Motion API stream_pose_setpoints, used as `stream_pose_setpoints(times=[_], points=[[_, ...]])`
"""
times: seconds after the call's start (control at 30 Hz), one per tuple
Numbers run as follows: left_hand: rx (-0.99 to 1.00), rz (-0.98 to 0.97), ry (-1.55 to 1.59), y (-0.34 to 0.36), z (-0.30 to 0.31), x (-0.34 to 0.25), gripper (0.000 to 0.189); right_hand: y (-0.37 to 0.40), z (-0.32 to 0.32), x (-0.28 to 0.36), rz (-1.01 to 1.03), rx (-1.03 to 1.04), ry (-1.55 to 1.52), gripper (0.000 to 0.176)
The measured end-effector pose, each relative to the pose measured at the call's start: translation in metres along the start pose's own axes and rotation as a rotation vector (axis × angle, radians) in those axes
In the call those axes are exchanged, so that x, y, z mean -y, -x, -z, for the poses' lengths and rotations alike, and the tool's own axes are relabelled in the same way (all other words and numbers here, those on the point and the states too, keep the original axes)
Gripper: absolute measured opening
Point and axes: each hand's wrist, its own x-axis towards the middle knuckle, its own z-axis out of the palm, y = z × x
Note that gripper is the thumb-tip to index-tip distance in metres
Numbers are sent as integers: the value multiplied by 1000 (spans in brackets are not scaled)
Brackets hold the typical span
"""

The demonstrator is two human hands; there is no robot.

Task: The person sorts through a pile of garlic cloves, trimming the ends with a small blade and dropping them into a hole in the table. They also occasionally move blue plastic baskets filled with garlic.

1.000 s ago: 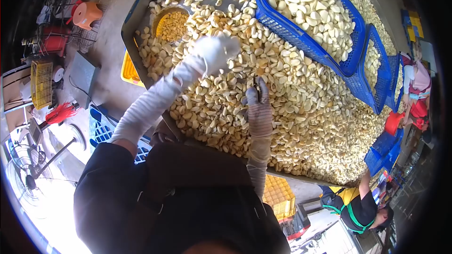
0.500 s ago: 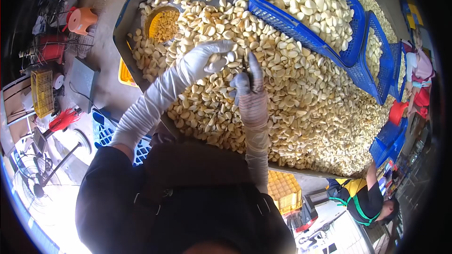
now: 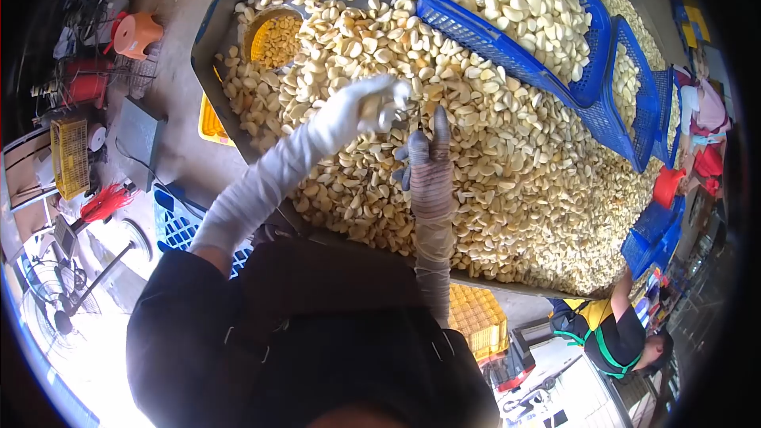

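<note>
Peeled garlic cloves (image 3: 507, 182) cover a wide metal-edged table in front of me. My left hand (image 3: 369, 107), in a white glove and long sleeve cover, is curled above the pile, slightly blurred; it appears to hold garlic cloves, partly hidden by the fingers. Close to its right, my right hand (image 3: 428, 154) wears a worn, greyish glove. Its index finger points forward while the other fingers are bent around a thin dark thing that looks like a small knife (image 3: 419, 117). Most of that knife is hidden.
A blue basket (image 3: 495, 46) full of cloves stands at the far side, with more blue baskets (image 3: 634, 131) to its right. A round yellow container (image 3: 255, 41) sits among the cloves at left. A co-worker (image 3: 610, 341) reaches in at lower right.
My left hand has moved slightly right and is blurred. The right hand has drawn a little back toward me and right, its index finger still extended.
</note>
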Motion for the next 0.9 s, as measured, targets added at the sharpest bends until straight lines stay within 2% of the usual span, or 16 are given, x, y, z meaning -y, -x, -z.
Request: stream_pose_setpoints(times=[0.07, 0.13, 0.2, 0.23, 0.33, 0.37, 0.47, 0.53, 0.6, 0.67, 0.8, 0.83, 0.9], points=[[-352, -157, -777, -33, -33, -31, 35, -1, 0, 0, -26, -36, -54, 64], [-435, -443, -1735, -84, -16, -36, 35, -2, 5, 3, -48, -46, -69, 63], [-407, -276, -1915, -128, -4, -38, 36, -30, 30, -67, 245, -26, 248, 59], [-363, -233, -1967, -126, -13, -45, 38, -33, 34, -68, 243, -19, 235, 58], [-302, -163, -1829, -107, -11, -50, 38, -33, 36, -60, 248, -21, 174, 53], [-320, -435, -1783, -95, -3, -41, 33, -33, 35, -55, 296, -34, 180, 53], [-205, 36, -892, -40, -32, -55, 30, -22, 28, -22, 173, -29, 90, 53], [2, 18, -455, -30, -15, -34, 28, -16, 21, 7, 96, 9, 0, 53], [13, 33, -299, -10, -15, -24, 28, -11, 12, 30, 104, 64, -84, 53], [29, 69, -394, 5, -24, -32, 28, -8, 9, 37, 75, 113, -140, 51], [435, 60, -81, 13, -1, -32, 29, -12, 10, 31, 38, 79, -192, 51], [466, 53, -22, 12, -6, -39, 30, -16, 14, 19, 51, 64, -184, 51], [353, -135, -119, -2, -9, -31, 32, -16, 20, 13, 7, 17, -61, 52]])
